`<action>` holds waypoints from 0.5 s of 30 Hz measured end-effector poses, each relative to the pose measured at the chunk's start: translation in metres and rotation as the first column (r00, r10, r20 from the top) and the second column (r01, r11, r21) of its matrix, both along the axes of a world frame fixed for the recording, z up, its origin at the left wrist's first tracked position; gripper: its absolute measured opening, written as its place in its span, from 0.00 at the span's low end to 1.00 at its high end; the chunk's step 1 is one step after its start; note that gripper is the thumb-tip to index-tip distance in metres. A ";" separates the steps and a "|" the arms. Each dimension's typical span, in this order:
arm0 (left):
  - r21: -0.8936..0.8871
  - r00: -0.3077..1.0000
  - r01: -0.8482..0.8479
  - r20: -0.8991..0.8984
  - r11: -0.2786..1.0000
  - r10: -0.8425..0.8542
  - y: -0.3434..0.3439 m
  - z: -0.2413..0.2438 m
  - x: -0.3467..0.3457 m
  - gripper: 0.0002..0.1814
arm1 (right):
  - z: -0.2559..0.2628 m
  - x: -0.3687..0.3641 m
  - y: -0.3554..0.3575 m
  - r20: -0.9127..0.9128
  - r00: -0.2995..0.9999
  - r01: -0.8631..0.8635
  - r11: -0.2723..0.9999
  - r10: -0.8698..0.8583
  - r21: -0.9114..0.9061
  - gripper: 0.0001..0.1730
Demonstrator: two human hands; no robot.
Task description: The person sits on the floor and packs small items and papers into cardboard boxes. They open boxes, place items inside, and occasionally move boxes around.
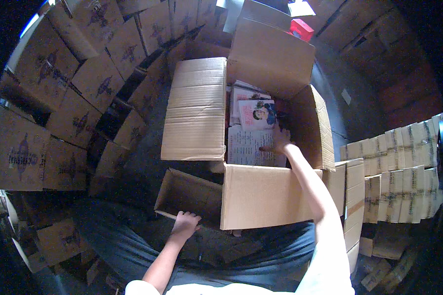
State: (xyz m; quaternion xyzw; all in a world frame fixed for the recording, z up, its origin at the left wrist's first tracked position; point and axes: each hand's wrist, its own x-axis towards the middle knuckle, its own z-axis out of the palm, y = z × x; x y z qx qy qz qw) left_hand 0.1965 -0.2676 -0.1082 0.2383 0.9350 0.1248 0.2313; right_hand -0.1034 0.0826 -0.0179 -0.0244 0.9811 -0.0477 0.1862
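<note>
A large corrugated cardboard box [267, 195] stands before me with its flaps folded outward. Inside it lie printed booklets or sleeves [257, 114], the upper one bearing a picture of a person and writing. Nearer to me in the box is a white sheet [243, 145] covered in printed text. My right hand [279, 141] reaches down into the box, thumb and fingers spread over the sheet's right side. My left hand [186, 223] grips the near rim of a smaller open cardboard box [192, 191], which sits left of the large box, partly under its flap.
Stacked cartons [27, 155] with printing line the left side. On the right are rows of taped cartons [395, 184] and an upright cardboard piece [354, 202]. A red item [302, 30] shows beyond the far flap. A scrap of paper [346, 96] lies on the floor.
</note>
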 end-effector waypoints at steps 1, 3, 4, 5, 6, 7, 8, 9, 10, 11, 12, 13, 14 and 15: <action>0.029 1.000 -0.015 -0.022 0.999 0.016 0.001 0.002 0.000 0.19 | -0.017 -0.005 0.015 -0.069 0.997 0.007 0.995 -0.014 -0.101 0.62; 0.053 0.997 -0.060 -0.049 0.997 0.063 -0.003 0.003 0.005 0.19 | -0.028 -0.009 0.016 -0.170 0.985 0.000 0.978 -0.037 -0.209 0.64; 0.064 0.995 -0.081 -0.061 0.995 0.085 -0.004 0.004 0.007 0.20 | -0.029 -0.006 0.015 -0.203 0.978 0.007 0.979 -0.049 -0.206 0.63; 0.049 0.995 -0.079 -0.062 0.996 0.082 -0.003 0.004 0.008 0.20 | -0.029 -0.004 0.015 -0.236 0.970 0.015 0.979 -0.063 -0.202 0.62; 0.024 0.994 -0.082 -0.064 0.996 0.083 -0.006 0.005 0.011 0.20 | -0.024 -0.003 0.011 -0.197 0.977 0.051 0.983 -0.085 -0.175 0.56; 0.001 0.995 -0.079 -0.067 0.997 0.079 -0.010 0.007 0.010 0.21 | -0.011 -0.002 0.007 -0.162 0.980 0.091 0.985 -0.114 -0.144 0.50; -0.007 0.994 -0.088 -0.061 0.996 0.087 -0.013 0.009 0.010 0.21 | 0.000 0.000 0.002 -0.127 0.981 0.130 0.985 -0.144 -0.111 0.44; -0.010 0.995 -0.089 -0.053 0.996 0.088 -0.013 0.012 0.010 0.21 | 0.006 0.000 0.001 -0.119 0.991 0.062 0.996 -0.053 0.067 0.34; -0.011 0.995 -0.089 -0.045 0.996 0.089 -0.012 0.015 0.010 0.21 | 0.011 0.000 -0.002 -0.094 0.995 -0.009 0.970 0.033 0.242 0.25; 0.003 0.993 -0.107 -0.049 0.994 0.107 -0.013 0.014 0.010 0.21 | 0.016 0.001 -0.004 -0.053 0.992 -0.081 0.909 0.112 0.408 0.16; 0.013 0.990 -0.131 -0.054 0.991 0.132 -0.016 0.016 0.010 0.21 | 0.021 0.013 -0.010 -0.281 0.930 -0.105 0.904 0.237 0.415 0.10; 0.024 0.986 -0.155 -0.059 0.988 0.156 -0.018 0.018 0.010 0.21 | 0.031 0.013 -0.015 -0.295 0.905 -0.140 0.869 0.307 0.474 0.07; -0.018 0.990 -0.139 -0.020 0.990 0.139 -0.020 0.020 0.009 0.22 | 0.041 0.018 -0.015 -0.287 0.904 -0.150 0.863 0.318 0.483 0.06; -0.019 0.989 -0.147 -0.027 0.989 0.146 -0.021 0.022 0.008 0.22 | 0.064 0.029 -0.022 -0.279 0.904 -0.156 0.855 0.325 0.494 0.07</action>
